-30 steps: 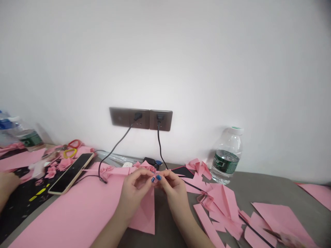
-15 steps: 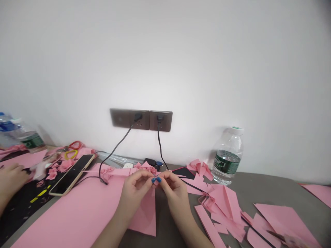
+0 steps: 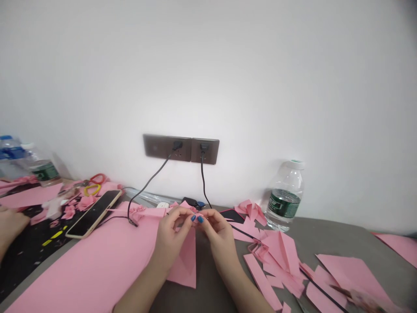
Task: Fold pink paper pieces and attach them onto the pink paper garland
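Note:
My left hand (image 3: pixel 171 237) and my right hand (image 3: pixel 221 239) meet in the middle, thumb tips side by side. Between the pinched fingertips is a small piece of pink paper (image 3: pixel 198 214), mostly covered by the fingers. Both hands are closed on it, just above the table. Under my left forearm lies a large pink paper sheet (image 3: pixel 107 261). Folded pink paper pieces (image 3: pixel 140 210) rest along its far edge. To the right of my right hand, cut pink paper scraps (image 3: pixel 282 254) are heaped loosely.
A phone (image 3: pixel 94 215) lies at left, near scissors (image 3: pixel 93 189) and paper flowers (image 3: pixel 86 202). Another person's hand (image 3: pixel 13 224) is at the left edge. A water bottle (image 3: pixel 284 198) stands by the wall. Black cables (image 3: pixel 203 180) hang from the sockets (image 3: pixel 205 151); another crosses the scraps.
My fingertips have shifted slightly around the small pink paper, thumbs a little higher. The view has tilted slightly. At the left edge, the other person's hand shows less.

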Available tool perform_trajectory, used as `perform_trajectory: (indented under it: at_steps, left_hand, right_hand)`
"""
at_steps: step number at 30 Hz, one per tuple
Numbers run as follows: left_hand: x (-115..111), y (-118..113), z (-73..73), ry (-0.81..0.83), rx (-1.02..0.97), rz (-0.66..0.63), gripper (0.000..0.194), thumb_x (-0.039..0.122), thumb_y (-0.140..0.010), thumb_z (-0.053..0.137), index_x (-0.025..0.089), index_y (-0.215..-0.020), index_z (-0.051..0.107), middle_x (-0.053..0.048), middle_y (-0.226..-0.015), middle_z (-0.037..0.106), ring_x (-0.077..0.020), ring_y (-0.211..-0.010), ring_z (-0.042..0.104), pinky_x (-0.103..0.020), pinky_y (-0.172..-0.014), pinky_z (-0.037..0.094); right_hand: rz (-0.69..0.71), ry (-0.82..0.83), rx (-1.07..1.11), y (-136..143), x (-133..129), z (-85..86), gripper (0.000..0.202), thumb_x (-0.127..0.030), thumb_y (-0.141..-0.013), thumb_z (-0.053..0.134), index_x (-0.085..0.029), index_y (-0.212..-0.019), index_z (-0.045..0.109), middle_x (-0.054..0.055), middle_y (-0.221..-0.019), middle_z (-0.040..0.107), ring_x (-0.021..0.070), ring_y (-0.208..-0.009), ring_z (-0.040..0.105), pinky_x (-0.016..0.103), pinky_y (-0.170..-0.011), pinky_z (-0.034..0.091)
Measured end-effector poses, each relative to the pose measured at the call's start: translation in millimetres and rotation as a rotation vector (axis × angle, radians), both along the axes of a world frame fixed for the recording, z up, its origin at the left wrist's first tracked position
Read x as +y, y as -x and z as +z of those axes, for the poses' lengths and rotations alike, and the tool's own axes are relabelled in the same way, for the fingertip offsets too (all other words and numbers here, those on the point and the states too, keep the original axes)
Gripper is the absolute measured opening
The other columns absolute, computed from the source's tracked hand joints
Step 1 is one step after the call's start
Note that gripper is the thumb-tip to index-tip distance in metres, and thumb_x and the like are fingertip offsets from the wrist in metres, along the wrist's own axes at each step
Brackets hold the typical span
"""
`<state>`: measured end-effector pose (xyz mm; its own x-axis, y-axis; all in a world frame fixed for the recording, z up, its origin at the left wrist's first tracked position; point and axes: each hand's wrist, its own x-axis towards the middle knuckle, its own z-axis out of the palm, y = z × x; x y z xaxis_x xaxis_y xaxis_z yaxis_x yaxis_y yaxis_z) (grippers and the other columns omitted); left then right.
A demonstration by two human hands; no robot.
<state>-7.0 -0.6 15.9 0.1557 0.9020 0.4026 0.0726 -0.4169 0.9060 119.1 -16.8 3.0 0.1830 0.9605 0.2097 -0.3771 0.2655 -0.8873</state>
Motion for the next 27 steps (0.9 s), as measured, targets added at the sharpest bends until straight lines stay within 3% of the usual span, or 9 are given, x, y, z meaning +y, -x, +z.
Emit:
perform_trajectory:
  at_steps: [2,10,14,21,27]
  left_hand:
    - [0.5,-1.6,0.0,-0.001,-0.005,-0.021,0.016,0.029,-0.087,0.055,0.019,-0.096,0.065,-0.006,-0.095,0.069,-0.0195,-0.093,0.066,-0.026,-0.074,0.055]
    - [4.3,-4.8,-2.0,-0.028,-0.05,-0.036,0.017,0.033,-0.084,0.059,0.017,-0.083,0.068,-0.005,-0.087,0.065,-0.0191,-0.086,0.064,-0.028,-0.07,0.057]
    - [5.2,-5.1,-4.1,-0.023,-0.066,-0.027,0.019,0.033,-0.084,0.06,0.018,-0.089,0.069,-0.006,-0.091,0.067,-0.0203,-0.089,0.065,-0.03,-0.074,0.057]
    - [6.3,-8.6,-9.4,-0.002,-0.091,-0.031,0.02,0.034,-0.085,0.059,0.018,-0.095,0.065,-0.007,-0.097,0.068,-0.0203,-0.093,0.066,-0.032,-0.079,0.057]
    - [8.5,-6.5,-9.3,-0.047,-0.058,-0.051,0.017,0.027,-0.087,0.055,0.018,-0.096,0.066,-0.007,-0.097,0.068,-0.0182,-0.089,0.066,-0.029,-0.076,0.055]
  right_hand:
    - [-0.015,-0.004,0.023,0.1,1.3,-1.4,0.019,-0.035,-0.071,0.077,-0.021,-0.076,0.066,0.0,-0.074,0.067,0.0152,-0.066,0.063,0.028,-0.067,0.053]
    - [-0.037,-0.03,-0.003,0.9,2.4,0.4,0.021,-0.037,-0.07,0.077,-0.019,-0.074,0.065,0.001,-0.074,0.067,0.0172,-0.07,0.064,0.032,-0.072,0.055]
    - [-0.028,-0.033,0.021,0.7,3.1,0.1,0.024,-0.039,-0.072,0.075,-0.019,-0.075,0.064,0.002,-0.076,0.067,0.0174,-0.071,0.065,0.033,-0.073,0.056]
    - [-0.034,-0.056,0.044,0.4,5.5,-4.1,0.029,-0.04,-0.074,0.074,-0.021,-0.091,0.062,-0.001,-0.073,0.064,0.0171,-0.069,0.064,0.032,-0.068,0.056]
    - [-0.056,-0.066,-0.034,1.2,6.2,-4.5,0.026,-0.041,-0.073,0.073,-0.019,-0.08,0.062,0.0,-0.073,0.064,0.0153,-0.066,0.062,0.029,-0.065,0.053]
